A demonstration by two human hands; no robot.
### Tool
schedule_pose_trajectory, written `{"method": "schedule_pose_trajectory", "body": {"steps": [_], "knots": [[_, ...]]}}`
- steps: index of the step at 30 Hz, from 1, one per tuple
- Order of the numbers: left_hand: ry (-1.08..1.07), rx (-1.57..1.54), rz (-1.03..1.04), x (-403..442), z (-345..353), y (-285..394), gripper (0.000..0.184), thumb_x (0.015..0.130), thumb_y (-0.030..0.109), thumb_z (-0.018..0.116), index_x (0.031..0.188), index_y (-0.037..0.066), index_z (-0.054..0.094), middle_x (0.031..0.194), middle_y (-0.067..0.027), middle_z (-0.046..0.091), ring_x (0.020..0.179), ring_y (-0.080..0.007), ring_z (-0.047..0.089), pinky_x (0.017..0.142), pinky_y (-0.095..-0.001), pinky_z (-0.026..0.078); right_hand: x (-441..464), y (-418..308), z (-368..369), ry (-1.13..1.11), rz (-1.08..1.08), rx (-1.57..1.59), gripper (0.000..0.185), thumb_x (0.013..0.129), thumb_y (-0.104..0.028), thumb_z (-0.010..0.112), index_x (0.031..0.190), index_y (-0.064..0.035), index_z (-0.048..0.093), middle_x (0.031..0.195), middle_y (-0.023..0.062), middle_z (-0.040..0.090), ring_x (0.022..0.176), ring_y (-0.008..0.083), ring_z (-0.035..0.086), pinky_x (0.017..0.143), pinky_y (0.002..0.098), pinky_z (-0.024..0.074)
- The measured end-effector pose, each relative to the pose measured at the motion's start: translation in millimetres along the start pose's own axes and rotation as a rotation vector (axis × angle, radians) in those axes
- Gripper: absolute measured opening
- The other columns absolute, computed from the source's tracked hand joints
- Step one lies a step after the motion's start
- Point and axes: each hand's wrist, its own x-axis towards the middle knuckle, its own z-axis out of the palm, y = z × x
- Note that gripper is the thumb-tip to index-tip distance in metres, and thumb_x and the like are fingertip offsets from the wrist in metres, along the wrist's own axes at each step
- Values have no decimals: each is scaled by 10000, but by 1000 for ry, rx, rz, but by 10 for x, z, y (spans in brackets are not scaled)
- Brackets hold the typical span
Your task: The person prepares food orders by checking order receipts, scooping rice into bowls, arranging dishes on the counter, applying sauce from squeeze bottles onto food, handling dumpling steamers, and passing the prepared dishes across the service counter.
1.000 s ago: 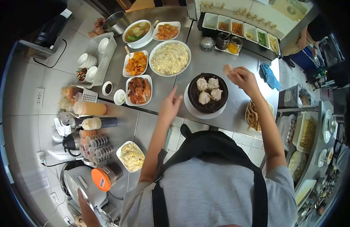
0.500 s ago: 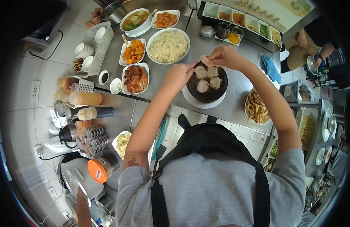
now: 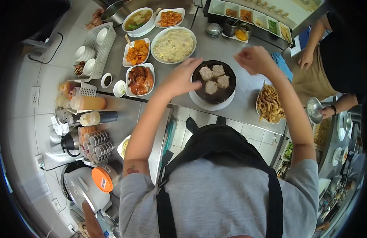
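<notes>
A white tiled wall [image 3: 18, 131] runs down the far left, beside a white perforated plastic basket [image 3: 105, 55] of small bowls and a squat, orange-lidded plastic tub [image 3: 102, 179]. On the brushed stainless-steel table [image 3: 243, 107], glazed brown meat [image 3: 140, 80] fills a square white dish, with pale yellow fried rice [image 3: 173, 45] in a large oval white bowl above and right of it. The left hand [image 3: 181, 77] is spread, grasping nothing, at the left rim of a round, dark pot [image 3: 223, 94] that sits on a round white plate [image 3: 211, 106] near the table's front edge; four pale, crinkled dumplings [image 3: 211, 87] lie inside. The right hand [image 3: 255, 61] hovers up and right of the pot, fingers bent and blurred; whether they pinch anything, I cannot tell. Farther right are golden fried strips [image 3: 271, 104], a crumpled blue cloth [image 3: 282, 67] and a co-worker in black [image 3: 344, 59] holding a round metal bowl [image 3: 314, 110].
</notes>
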Motion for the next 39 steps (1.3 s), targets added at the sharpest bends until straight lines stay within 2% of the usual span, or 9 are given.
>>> {"method": "schedule_pose_trajectory", "body": {"steps": [3,9,13,16,20,24,28,35,39], "knots": [[-177,235,89,125,19,323,1370,379,240,890,1499,163,106,1500,-184,238,1390,-399,206,1118,-514,196,174,137,457,74,-221,212,183,824,-147,623,978,-80,697,767,140,652,676,328,630,649,378,508],[-166,141,184,271,224,135,1436,327,277,899,1502,152,83,1434,-135,315,1332,-366,297,1073,-509,238,-270,173,693,276,-344,100,183,874,-87,601,1033,-41,681,692,95,535,528,190,571,527,317,463],[-147,155,195,275,208,138,1439,333,301,900,1503,150,76,1422,-132,329,1289,-354,339,1044,-485,264,-928,-37,647,112,-75,-113,204,816,-181,640,987,-91,706,727,148,620,668,319,621,658,376,500],[-160,170,174,227,229,149,1428,350,303,898,1504,151,71,1420,-134,331,1288,-361,337,1037,-485,269,-1154,-3,649,97,25,62,202,807,-206,644,921,-52,711,701,157,646,638,298,645,634,360,510],[-139,162,180,214,248,114,1433,358,313,898,1505,153,53,1418,-142,331,1287,-373,332,1030,-500,267,-628,58,557,527,86,113,217,833,-234,607,878,-50,713,728,151,659,616,313,639,620,364,513],[-143,171,195,249,267,46,1449,355,366,892,1504,145,38,1410,-149,336,1280,-368,338,1023,-506,267,-9,-59,677,461,-183,203,231,868,-267,587,914,-83,718,874,134,659,576,293,626,584,358,503],[-104,142,215,216,270,-9,1444,352,409,879,1503,133,52,1397,-148,346,1271,-361,347,1016,-505,275,127,-104,721,259,-1,245,203,802,-272,682,851,-83,737,761,90,686,535,187,622,546,307,501],[-80,159,184,200,291,30,1385,371,388,866,1500,135,105,1386,-146,360,1256,-360,366,1011,-509,283,-77,-341,619,324,102,-246,266,716,-320,707,782,-63,724,737,138,678,671,318,655,653,395,532],[-53,186,122,137,345,134,1375,382,414,870,1497,127,118,1386,-150,362,1254,-368,365,1004,-528,279,-497,-290,625,-8,333,-137,266,684,-297,697,758,-41,707,681,137,664,677,292,659,668,374,526]]}}
